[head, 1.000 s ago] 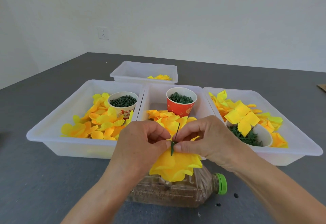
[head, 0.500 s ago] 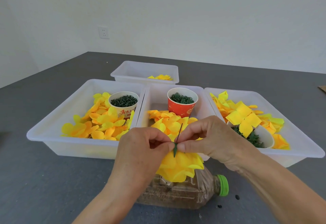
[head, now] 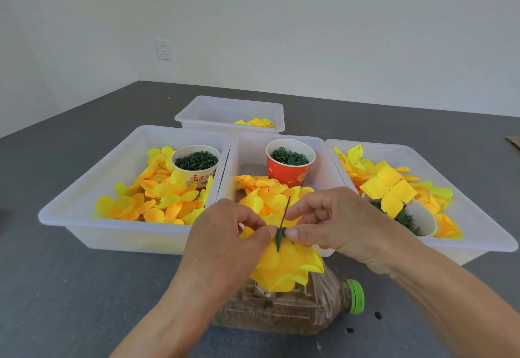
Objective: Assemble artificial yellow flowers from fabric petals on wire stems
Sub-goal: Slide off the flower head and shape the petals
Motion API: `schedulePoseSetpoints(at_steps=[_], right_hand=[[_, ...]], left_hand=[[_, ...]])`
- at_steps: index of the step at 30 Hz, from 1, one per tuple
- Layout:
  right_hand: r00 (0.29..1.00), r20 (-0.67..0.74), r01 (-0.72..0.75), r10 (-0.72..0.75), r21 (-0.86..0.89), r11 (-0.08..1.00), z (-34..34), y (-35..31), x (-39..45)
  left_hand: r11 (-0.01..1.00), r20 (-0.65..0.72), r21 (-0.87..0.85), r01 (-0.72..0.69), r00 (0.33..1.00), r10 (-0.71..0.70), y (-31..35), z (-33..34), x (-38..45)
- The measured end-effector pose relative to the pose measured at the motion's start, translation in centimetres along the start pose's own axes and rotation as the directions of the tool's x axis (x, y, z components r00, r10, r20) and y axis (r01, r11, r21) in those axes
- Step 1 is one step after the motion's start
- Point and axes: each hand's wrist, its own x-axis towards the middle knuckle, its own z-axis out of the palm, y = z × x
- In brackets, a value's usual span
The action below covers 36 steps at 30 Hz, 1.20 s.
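A yellow fabric flower hangs upside down on a thin dark wire stem in front of the trays. My left hand and my right hand meet at the stem, each pinching the small green base piece on the wire just above the petals. The wire's free end points up and away from me. Loose yellow petals fill the left tray, more lie in the middle tray and the right tray.
Three white plastic trays stand side by side, a fourth behind them. A white cup and a red cup hold green parts. A tipped cup lies in the right tray. A green-capped plastic bottle lies on the grey table below my hands.
Both hands and the flower have shifted slightly to the right. The pinch on the green base piece stays the same and the petals sit a little fuller under it.
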Motion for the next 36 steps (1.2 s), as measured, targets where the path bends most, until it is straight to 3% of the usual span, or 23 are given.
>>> schedulePoseSetpoints(at_steps=[6,9,13,20,24,29,36], right_hand=[[0.997,0.076,-0.026,0.019,0.095,0.995,-0.07,-0.02,0.14],[0.997,0.064,0.039,-0.045,0.095,0.995,0.12,0.05,0.1],[0.992,0.027,0.125,-0.126,0.026,0.992,0.36,0.11,0.01],[0.964,0.008,0.26,-0.264,-0.205,0.944,0.28,0.09,0.28],[0.968,0.016,0.248,-0.25,-0.209,0.946,0.24,0.24,0.44],[0.993,0.018,0.117,-0.116,-0.053,0.992,-0.07,0.37,0.45],[0.998,0.04,-0.042,0.048,-0.146,0.988,-0.33,0.15,0.34]], left_hand=[[0.997,0.07,-0.023,0.077,0.995,-0.076,-0.12,0.09,0.1],[0.969,0.12,-0.165,0.185,0.979,-0.166,-0.15,0.11,-0.05],[0.92,0.145,-0.296,0.257,0.964,-0.223,-0.24,0.18,-0.02],[0.937,0.119,-0.278,0.21,0.976,-0.183,-0.09,0.5,0.26],[0.941,0.118,-0.271,0.204,0.977,-0.178,-0.08,0.6,0.41],[0.9,0.166,-0.327,0.29,0.955,-0.248,-0.28,0.39,0.39],[0.922,0.162,-0.288,0.26,0.962,-0.22,-0.12,-0.16,0.02]])
